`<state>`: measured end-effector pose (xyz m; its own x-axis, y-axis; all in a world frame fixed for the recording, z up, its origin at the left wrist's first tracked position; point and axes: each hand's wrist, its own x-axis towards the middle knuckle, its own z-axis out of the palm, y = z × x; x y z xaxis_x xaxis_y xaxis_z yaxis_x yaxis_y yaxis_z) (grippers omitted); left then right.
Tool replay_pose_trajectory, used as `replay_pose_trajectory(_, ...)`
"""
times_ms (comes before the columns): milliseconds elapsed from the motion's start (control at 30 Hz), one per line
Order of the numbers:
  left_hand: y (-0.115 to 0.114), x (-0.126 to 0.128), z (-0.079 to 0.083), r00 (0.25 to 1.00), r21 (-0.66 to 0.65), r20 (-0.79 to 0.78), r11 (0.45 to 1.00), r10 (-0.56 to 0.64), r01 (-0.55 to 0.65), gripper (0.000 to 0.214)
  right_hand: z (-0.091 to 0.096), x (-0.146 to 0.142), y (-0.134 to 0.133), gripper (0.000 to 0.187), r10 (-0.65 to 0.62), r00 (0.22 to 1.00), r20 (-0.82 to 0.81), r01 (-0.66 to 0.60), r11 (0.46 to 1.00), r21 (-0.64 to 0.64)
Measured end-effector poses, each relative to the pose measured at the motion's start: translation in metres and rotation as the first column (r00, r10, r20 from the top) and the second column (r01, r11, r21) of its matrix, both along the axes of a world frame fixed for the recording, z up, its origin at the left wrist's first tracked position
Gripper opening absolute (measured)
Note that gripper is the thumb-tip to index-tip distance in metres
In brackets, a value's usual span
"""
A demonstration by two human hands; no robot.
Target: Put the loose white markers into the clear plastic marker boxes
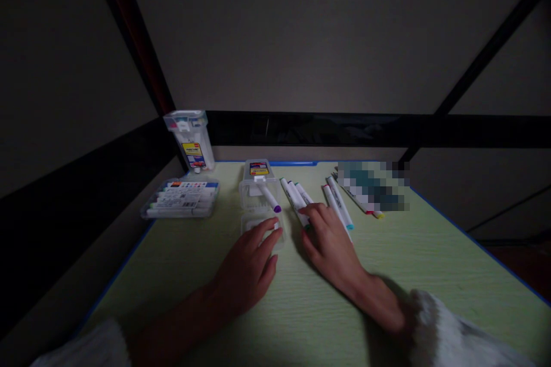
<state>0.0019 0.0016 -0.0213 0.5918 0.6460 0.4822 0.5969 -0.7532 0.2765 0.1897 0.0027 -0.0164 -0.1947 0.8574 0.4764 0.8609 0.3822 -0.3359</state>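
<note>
A clear plastic box [243,198] lies on its side in the middle of the table, its lid [279,243] folded open toward me. One white marker with a purple cap [270,198] sticks out of its mouth, tilted down to the right. My left hand [249,266] is over the open lid, fingers apart, just below the purple cap and holding nothing. My right hand [329,246] is on a group of white markers [293,195] right of the box. Its thumb and fingers close around the near end of one marker, partly hidden by the fingers.
More white markers [338,203] lie right of my right hand, one with a turquoise end. Farther right, a blurred-out patch [370,183] covers part of some pens. At left are a flat marker case [181,199] and an upright clear marker box [191,140]. A dark wall stands behind.
</note>
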Motion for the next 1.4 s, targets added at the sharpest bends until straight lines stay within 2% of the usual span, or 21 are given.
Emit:
replay_pose_trajectory(133, 0.0000, 0.0008, 0.0019, 1.000, 0.000, -0.006, 1.000, -0.002, 0.002, 0.041, -0.0038, -0.0002, 0.0015, 0.039, -0.035, 0.991, 0.133, 0.041, 0.998, -0.045)
replay_pose_trajectory(300, 0.0000, 0.0016, 0.0015, 1.000, -0.005, 0.003, 1.000, -0.007, 0.007, 0.041, -0.0081, 0.0016, 0.0022, 0.037, -0.024, 0.977, 0.213, 0.043, 0.996, -0.083)
replay_pose_trajectory(533, 0.0001, 0.0020, 0.0015, 1.000, -0.009, 0.021, 1.000, -0.012, 0.012, 0.042, -0.0073, 0.0033, 0.0025, 0.032, -0.009, 0.968, 0.250, 0.029, 0.997, -0.075)
replay_pose_trajectory(1067, 0.0004, 0.0012, 0.0003, 1.000, -0.005, 0.010, 1.000, -0.013, 0.013, 0.040, -0.0048, 0.0029, 0.0033, 0.024, -0.086, 0.944, 0.319, 0.102, 0.994, -0.033)
replay_pose_trajectory(1400, 0.0012, 0.0013, -0.0017, 1.000, -0.009, -0.005, 1.000, -0.016, 0.016, 0.038, -0.0030, -0.0018, 0.0012, 0.020, -0.151, 0.915, 0.374, 0.202, 0.975, -0.098)
